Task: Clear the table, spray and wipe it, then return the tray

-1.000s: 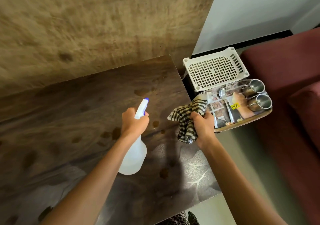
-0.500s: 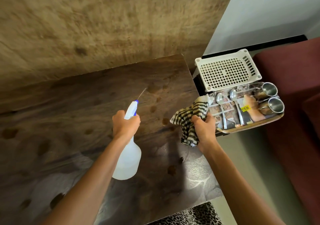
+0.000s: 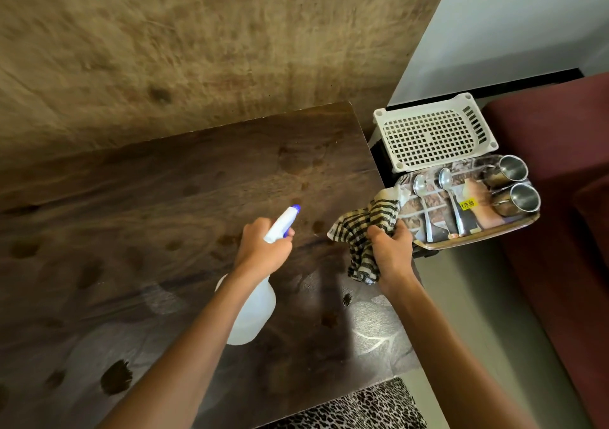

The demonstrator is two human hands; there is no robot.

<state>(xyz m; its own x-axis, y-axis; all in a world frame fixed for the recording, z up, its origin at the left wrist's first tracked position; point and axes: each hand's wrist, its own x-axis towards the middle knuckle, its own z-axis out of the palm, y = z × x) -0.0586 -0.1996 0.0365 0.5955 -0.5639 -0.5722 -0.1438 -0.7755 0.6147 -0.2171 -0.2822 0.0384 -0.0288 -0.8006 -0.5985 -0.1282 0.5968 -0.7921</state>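
My left hand [image 3: 262, 250] grips a white spray bottle [image 3: 252, 313] with a blue nozzle, held above the dark wooden table [image 3: 131, 214] and pointed at its far right part. Dark wet spots dot the tabletop. Bunched in my right hand [image 3: 390, 250] is a black-and-cream checked cloth [image 3: 361, 230], held over the table's right edge. Just right of the table rests a printed tray [image 3: 438, 245] with two spoons [image 3: 451, 198] and two steel cups [image 3: 514, 184] on it.
A white perforated plastic basket [image 3: 431, 132] stands upside down behind the tray. A maroon sofa [image 3: 566, 214] fills the right side. A rough brown wall runs behind the table. Leopard-print fabric [image 3: 362, 409] shows below the table's near edge.
The view shifted a little. My left hand with the bottle swung left, sprayed a jet half a second ago, and the nozzle now points toward the right part. The cloth hand stayed put.
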